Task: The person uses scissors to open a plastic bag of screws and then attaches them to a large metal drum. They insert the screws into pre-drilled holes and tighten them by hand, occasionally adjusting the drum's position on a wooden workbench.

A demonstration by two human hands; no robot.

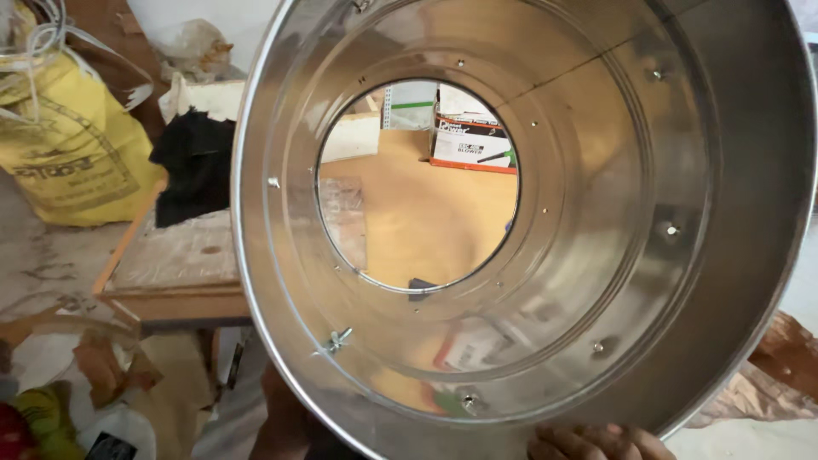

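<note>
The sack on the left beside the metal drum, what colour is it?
The sack is yellow with dark printing, seen best in the head view.

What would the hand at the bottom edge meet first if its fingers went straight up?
The hand already grips the steel drum's rim, so it would likely meet the inner wall. Depth is unclear.
</note>
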